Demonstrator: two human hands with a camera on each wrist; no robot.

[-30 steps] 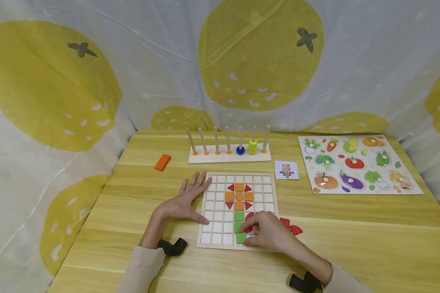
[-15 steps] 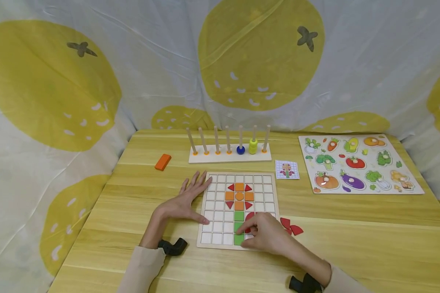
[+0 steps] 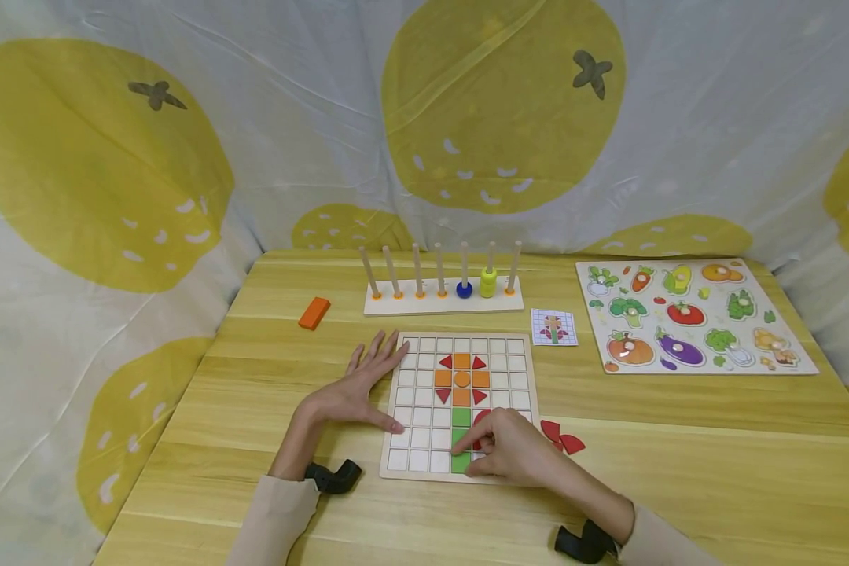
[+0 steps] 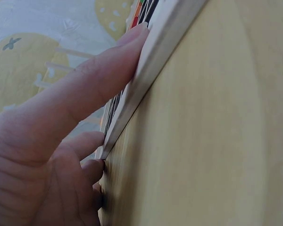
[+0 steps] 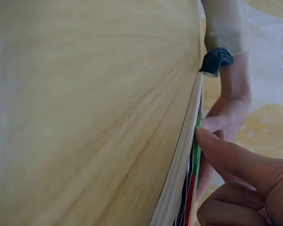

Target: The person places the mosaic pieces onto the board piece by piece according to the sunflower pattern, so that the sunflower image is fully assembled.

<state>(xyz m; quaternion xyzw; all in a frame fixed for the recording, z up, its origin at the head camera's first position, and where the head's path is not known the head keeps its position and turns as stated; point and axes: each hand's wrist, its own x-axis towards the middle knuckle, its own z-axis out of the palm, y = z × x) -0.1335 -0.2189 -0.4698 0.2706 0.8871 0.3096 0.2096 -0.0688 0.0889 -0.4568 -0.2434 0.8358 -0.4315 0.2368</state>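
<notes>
In the head view a wooden grid board lies on the table with coloured tiles set in it. My left hand spreads over its left edge, thumb and fingertips resting on the frame. My right hand is at the bottom rows, index finger and thumb at opposite edges of the lowest green square tile, which sits in its slot. Above are two more green tiles, then orange tiles and red triangles. A red piece is partly hidden by the right hand.
Loose red quarter-round pieces lie right of the board. Behind it stand a peg rack with beads and a pattern card. An orange block lies at left, a vegetable puzzle at far right.
The lowest green tile has shifted slightly left and now sits square in its slot. The right index fingertip has slid a little left and down. The left hand stays put.
</notes>
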